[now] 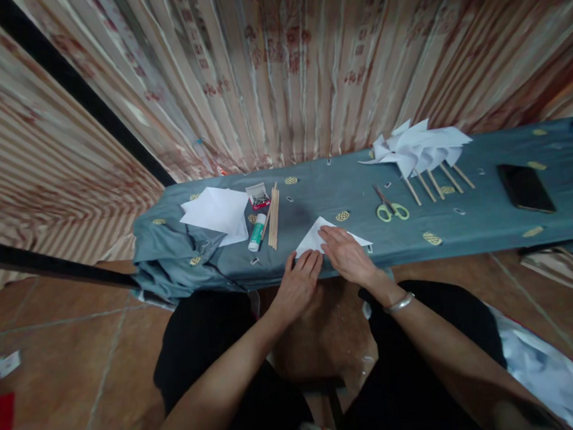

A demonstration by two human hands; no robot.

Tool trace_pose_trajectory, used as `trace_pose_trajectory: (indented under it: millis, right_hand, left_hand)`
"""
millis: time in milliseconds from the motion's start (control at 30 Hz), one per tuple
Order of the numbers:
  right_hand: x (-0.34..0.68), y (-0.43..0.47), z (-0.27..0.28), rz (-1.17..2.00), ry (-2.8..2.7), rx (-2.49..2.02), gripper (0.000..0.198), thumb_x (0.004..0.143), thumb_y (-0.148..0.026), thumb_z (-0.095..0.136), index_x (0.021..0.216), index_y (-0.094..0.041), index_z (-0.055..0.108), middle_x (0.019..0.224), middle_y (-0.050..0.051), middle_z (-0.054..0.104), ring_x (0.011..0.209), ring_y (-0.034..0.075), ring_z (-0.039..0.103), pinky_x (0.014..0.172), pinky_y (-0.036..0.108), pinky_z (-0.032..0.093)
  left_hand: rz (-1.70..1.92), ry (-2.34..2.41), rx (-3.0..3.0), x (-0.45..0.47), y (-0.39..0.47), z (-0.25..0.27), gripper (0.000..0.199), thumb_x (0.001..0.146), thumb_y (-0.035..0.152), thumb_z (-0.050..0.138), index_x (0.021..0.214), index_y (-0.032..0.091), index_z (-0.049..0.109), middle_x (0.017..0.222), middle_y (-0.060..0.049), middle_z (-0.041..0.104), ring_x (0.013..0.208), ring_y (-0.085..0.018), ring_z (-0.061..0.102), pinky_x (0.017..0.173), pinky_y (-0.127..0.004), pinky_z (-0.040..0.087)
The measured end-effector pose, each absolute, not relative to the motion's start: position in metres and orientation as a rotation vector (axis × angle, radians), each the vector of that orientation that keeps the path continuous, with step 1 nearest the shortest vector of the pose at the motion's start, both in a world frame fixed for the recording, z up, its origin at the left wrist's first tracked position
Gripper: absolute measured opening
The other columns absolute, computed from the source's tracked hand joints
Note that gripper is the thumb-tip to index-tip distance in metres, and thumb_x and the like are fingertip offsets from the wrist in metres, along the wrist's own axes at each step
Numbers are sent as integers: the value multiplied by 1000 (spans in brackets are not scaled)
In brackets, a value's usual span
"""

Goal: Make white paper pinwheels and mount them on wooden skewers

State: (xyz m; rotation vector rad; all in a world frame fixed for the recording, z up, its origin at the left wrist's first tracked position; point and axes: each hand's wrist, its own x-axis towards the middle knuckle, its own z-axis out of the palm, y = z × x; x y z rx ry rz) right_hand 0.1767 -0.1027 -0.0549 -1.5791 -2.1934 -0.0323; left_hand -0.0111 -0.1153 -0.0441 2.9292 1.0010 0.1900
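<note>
A sheet of white paper (313, 237), folded into a triangle, lies at the front edge of the cloth-covered bench. My left hand (298, 282) rests on its lower left part, fingers stretched over the near edge. Flat across the middle of the paper lies my right hand (349, 253), its fingers extended and covering part of the fold. Left of the paper are several thin wooden sticks (274, 217) and a green and white glue stick (257, 233). Scissors (392, 211) with light green handles lie to the right.
White paper sheets (218, 209) and a small red open box (258, 196) sit at the left. Several paper pinwheels (418, 146) on sticks lie at the back right, near a black phone (525, 187). A curtain (273, 62) hangs behind the bench (309, 186).
</note>
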Motion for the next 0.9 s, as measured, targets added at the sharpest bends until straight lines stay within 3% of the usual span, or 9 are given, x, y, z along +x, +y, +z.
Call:
trace_pose_trajectory:
  millis: [233,467,633,900]
  right_hand:
    - [169,-80,-50,-107,-2156,-1715,43,96,-25,40,130,-4,57,134,20,59,121,33,53,102,49,45]
    - [165,-117,-55,-84,-2188,-1592,41,95,-13,34,127,-6,59,130,21,61,123,30,53,105,48,46]
    - [195,-142,-61,-63,-2101,-1567,38,95,-14,36,124,-14,60,122,16,64,119,28,56,101,51,49]
    - [238,-163,-66,-171,-1978,-1619,34,94,-13,38,116,-13,63,115,16,67,110,26,60,99,46,50]
  left_hand:
    - [219,989,2918,-12,-113,-44,54,92,19,41,144,7,36,146,-16,48,136,-26,40,114,-49,28]
    - [238,1009,2912,-12,-111,-45,55,90,17,44,144,11,36,144,-15,49,134,-26,42,113,-48,30]
    - [255,959,2929,-17,-106,-45,54,90,16,46,143,12,37,145,-14,50,134,-24,43,113,-45,32]
    - [310,1009,2891,-53,-109,-45,58,86,13,49,143,12,36,142,-14,52,130,-27,47,109,-43,39]
